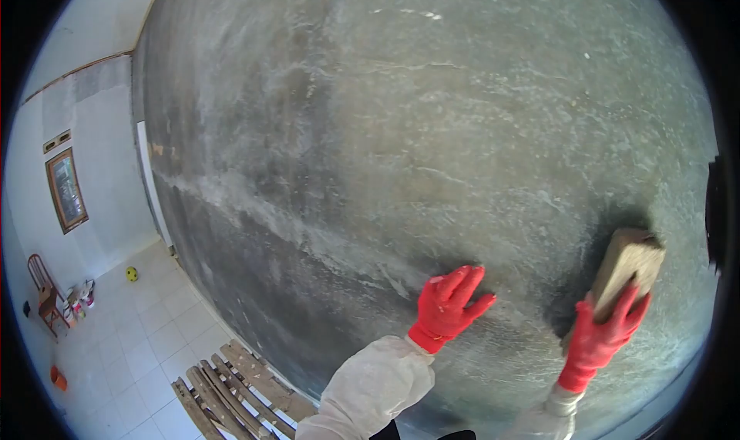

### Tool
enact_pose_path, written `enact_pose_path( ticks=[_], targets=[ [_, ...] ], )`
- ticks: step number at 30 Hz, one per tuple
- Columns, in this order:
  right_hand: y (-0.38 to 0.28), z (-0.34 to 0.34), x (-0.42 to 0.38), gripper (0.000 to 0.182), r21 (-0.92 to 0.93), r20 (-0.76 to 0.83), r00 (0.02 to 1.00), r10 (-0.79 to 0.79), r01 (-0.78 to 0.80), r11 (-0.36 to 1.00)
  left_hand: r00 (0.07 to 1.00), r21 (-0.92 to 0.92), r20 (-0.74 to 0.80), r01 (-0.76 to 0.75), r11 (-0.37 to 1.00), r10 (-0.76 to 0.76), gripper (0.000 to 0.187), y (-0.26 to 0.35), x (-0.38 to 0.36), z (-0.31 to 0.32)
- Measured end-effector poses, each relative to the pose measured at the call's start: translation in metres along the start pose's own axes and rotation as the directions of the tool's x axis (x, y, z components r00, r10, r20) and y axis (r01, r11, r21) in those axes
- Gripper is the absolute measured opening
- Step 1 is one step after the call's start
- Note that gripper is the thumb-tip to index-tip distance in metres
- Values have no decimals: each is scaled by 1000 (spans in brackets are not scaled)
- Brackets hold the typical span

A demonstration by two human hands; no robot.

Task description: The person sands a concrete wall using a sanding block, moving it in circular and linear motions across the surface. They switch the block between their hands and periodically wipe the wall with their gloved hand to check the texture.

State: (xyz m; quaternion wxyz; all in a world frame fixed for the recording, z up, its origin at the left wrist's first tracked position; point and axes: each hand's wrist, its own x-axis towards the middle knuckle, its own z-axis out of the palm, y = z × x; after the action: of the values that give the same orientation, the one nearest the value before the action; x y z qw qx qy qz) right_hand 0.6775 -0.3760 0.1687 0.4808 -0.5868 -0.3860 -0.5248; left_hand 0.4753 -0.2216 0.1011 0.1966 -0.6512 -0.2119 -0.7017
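Observation:
A grey plastered wall with pale streaks fills most of the head view. My left hand, in a red glove, rests against it with the fingers apart, holding nothing. Further right, my right hand, also red-gloved, grips a wooden block from its lower end. The block's flat side lies against the wall, and a dark shadow runs along its left edge. Where the palm covers the block, the grip itself is hidden.
Below left, a platform of rough wooden slats stands close to the wall. On the white tiled floor are a yellow ball, an orange bucket and a chair. A small framed window is in the far wall.

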Motion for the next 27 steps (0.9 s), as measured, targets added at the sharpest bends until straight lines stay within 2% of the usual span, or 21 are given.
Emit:
enact_pose_path(
  ticks=[4, 5, 6, 7, 9, 11, 13, 15, 18, 19, 21, 23, 25, 27],
  targets=[
    [13, -6, -119, 96, -38, 40, 997, -72, 74, 997, 1000, -14, 7, 2, 1000, -2, 56, -1, 0, 0],
    [53, 4, -200, 94, -41, 177, 970, 168, -163, 986, 1000, -3, -15, -10, 1000, 10, 57, -1, 0, -1],
    [31, -13, -211, 107, 29, 173, 984, 43, -49, 998, 1000, 16, -7, -15, 1000, 15, 59, -1, -1, -1],
    [41, -20, -237, 109, 7, 200, 979, -42, 41, 999, 1000, -13, -6, -10, 1000, 10, 59, -1, -3, -1],
    [47, -27, -228, 111, -4, 291, 955, -51, 55, 998, 1000, 22, -23, -13, 1000, 13, 59, -2, -5, 2],
    [29, -21, -155, 109, -3, 184, 981, -66, 68, 998, 1000, 10, -25, -16, 1000, 16, 59, -2, -3, 1],
    [24, -13, -85, 104, -43, 95, 995, -32, 36, 998, 999, 74, -36, -22, 997, 25, 51, -1, -1, 1],
    [16, -16, -17, 104, 5, 89, 996, 16, -16, 1000, 999, 85, -31, -29, 996, 32, 51, -1, -3, 2],
    [19, -8, 3, 103, -18, 6, 997, 71, -71, 997, 999, 92, -25, -29, 995, 31, 51, -2, -5, 1],
    [20, -8, -6, 103, -19, -2, 997, 72, -72, 997, 1000, 61, -2, -16, 998, 16, 55, -1, -7, 1],
    [26, -12, -58, 99, -68, 47, 998, -43, 47, 997, 1000, 22, 19, -3, 1000, 3, 60, -2, -5, 1],
    [34, -14, -140, 104, -93, 87, 996, -1, 9, 996, 1000, 36, 11, -7, 999, 7, 60, 0, -4, -1],
    [48, -25, -223, 103, -33, 218, 972, 92, -87, 996, 1000, 20, 7, -14, 1000, 14, 60, -3, -5, 1],
    [52, -37, -225, 105, -16, 238, 970, 54, -52, 999, 1000, 23, -9, -23, 999, 23, 60, -1, -4, 2]
  ],
)
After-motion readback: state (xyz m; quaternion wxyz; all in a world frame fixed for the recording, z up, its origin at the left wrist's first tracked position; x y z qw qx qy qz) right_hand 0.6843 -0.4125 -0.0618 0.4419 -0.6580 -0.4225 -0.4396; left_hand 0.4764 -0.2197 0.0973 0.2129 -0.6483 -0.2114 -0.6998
